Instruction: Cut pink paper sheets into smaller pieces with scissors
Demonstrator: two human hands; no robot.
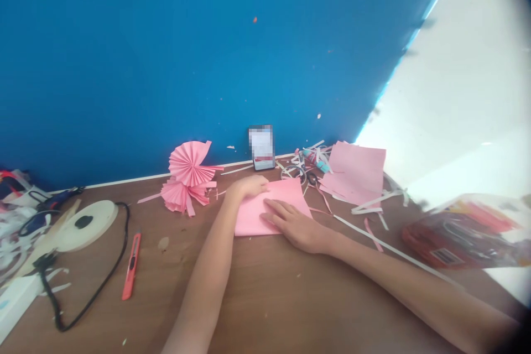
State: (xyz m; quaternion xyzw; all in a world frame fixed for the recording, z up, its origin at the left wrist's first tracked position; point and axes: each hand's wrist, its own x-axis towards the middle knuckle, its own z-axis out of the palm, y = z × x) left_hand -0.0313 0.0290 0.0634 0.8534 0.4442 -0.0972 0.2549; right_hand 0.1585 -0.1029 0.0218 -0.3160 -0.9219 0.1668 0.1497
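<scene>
A pink sheet of paper lies on the wooden table in front of me, and its layers cannot be told apart. My left hand rests on the sheet's far left corner, fingers together and pointing right, their tips partly hidden. Across the near right part, my right hand lies flat on the paper with its fingers spread. Pleated pink paper fans are propped to the left of the sheet. More pink paper lies to the right.
A phone leans against the blue wall. Paper strips and scraps litter the right side. Further left are a red box cutter, a black cable and a round cream-coloured disc. A clear plastic package sits at right.
</scene>
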